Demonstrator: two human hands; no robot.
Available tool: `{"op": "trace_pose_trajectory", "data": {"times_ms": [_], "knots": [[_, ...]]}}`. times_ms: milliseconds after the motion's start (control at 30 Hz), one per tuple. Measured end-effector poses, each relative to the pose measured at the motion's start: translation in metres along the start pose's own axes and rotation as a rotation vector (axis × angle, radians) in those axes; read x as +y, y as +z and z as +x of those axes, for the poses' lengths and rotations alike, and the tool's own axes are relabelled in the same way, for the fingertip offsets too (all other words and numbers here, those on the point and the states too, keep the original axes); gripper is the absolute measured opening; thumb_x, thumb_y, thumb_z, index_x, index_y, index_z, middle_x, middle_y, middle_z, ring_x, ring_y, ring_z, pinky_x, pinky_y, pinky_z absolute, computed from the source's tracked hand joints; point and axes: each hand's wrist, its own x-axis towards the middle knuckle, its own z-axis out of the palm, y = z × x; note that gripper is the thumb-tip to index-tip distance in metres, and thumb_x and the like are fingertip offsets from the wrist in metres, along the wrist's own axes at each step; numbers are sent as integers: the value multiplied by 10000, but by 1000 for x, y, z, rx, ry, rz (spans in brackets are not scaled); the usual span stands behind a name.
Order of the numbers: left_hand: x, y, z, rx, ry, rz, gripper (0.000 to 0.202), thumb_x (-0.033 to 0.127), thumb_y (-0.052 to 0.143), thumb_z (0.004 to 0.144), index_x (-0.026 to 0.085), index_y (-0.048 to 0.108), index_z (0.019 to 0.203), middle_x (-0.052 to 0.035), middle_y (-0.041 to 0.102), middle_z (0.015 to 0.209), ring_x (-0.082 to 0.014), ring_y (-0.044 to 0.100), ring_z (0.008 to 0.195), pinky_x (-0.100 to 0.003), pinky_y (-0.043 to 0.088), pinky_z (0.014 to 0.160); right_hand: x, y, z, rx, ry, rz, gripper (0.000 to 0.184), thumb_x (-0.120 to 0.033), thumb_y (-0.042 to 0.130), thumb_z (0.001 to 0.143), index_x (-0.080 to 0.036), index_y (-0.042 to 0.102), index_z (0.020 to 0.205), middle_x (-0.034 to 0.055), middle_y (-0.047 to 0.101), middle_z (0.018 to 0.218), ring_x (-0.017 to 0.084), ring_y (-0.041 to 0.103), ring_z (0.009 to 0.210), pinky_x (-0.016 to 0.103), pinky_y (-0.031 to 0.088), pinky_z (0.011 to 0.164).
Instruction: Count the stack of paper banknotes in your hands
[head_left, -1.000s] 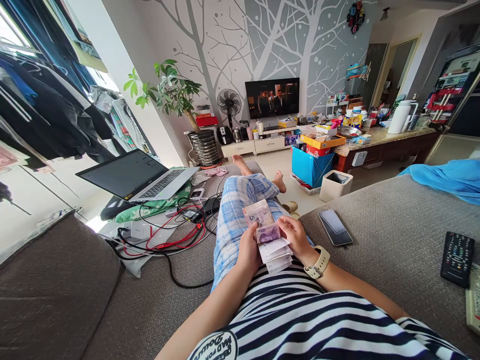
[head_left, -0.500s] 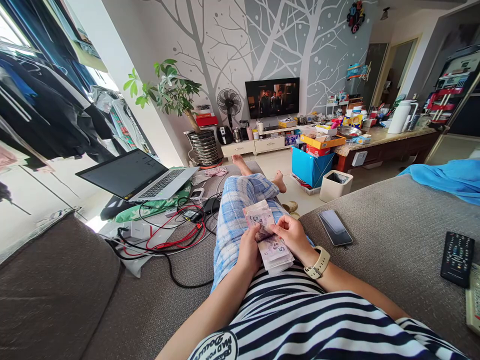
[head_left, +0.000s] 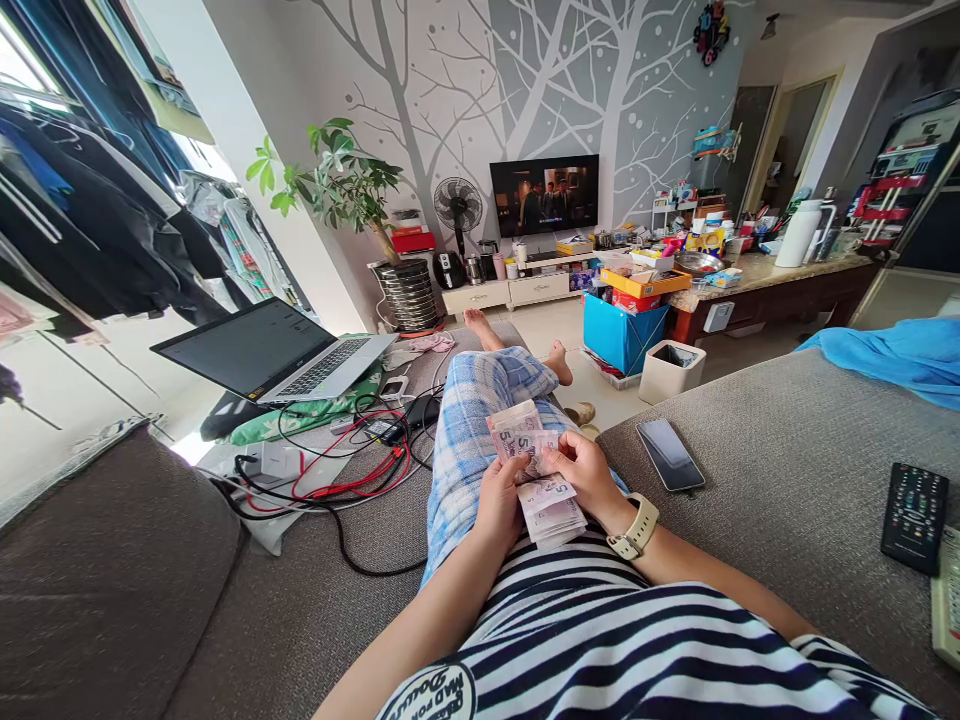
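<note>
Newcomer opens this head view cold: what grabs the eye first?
Likely the pinkish banknotes marked 5, pinched in the left hand and right hand at the center, over the lap. Next, the open laptop at left, with tangled red and black cables just nearer the viewer. Behind, the lit TV stands before a tree-patterned wall.

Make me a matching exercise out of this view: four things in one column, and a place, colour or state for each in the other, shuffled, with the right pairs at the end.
Things
1. Banknotes
2. Phone
3. Laptop
4. Wristband

Places, colours, states
A. Open, left of the checked trousers
B. Cream coloured and buckled
C. Held by the left hand and right hand
D. Lying on the sofa, right of the checked trousers

Pairs: 1-C, 2-D, 3-A, 4-B
</note>
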Motion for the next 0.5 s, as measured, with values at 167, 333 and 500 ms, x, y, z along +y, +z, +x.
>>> {"op": "trace_pose_trajectory", "data": {"times_ms": [167,333,500], "knots": [[-2,-1,5,-15,-24,-92,276,260,678,689,113,664,922,-92,729,868,-241,692,826,-363,541,790,-2,0,-1,15,-22,-9,329,-419,581,827,-203,430,630,-42,428,587,125,408,565,260,320,551],[-3,-1,7,-1,-48,-146,261,266,631,740,105,667,942,-95,734,888,-228,697,818,-359,542,811,-3,0,-1,14,-34,6,325,-417,589,821,-204,434,631,-42,430,587,125,405,563,260,315,546],[-2,0,8,6,-43,-148,244,281,601,770,111,678,926,-96,737,886,-221,697,789,-352,547,795,-5,-1,-2,-7,-19,69,306,-415,608,809,-199,469,644,-41,430,590,122,396,554,256,312,528]]}}
